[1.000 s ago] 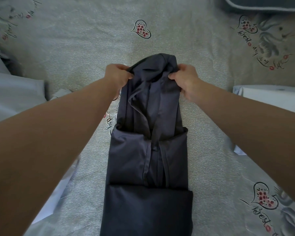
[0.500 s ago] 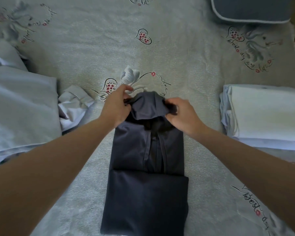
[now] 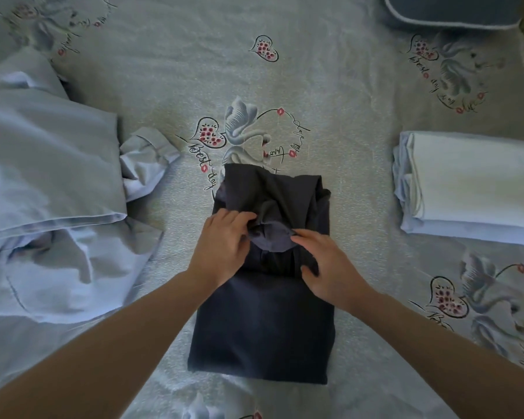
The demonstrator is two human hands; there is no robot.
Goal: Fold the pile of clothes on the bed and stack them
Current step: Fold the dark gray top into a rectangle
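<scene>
A dark navy garment [image 3: 263, 325] lies in the middle of the bed as a long folded rectangle, its far end doubled back toward me. My left hand [image 3: 221, 246] and my right hand [image 3: 324, 267] both pinch the bunched edge of that folded-over flap near the garment's middle. At the left lies a heap of unfolded pale blue clothes [image 3: 43, 192], with a cuffed sleeve [image 3: 146, 158] sticking out. A neat stack of folded white and pale blue clothes [image 3: 469, 182] sits at the right.
The bedspread [image 3: 285, 86] is pale grey-green with printed hearts, swans and script. A dark blue pillow [image 3: 454, 10] with white piping lies at the far right corner. The bed's right edge shows at the upper right.
My hands have pulled the garment's far end toward me and laid it down over the middle, so the dark garment is shorter. The view has tilted down and drawn back.
</scene>
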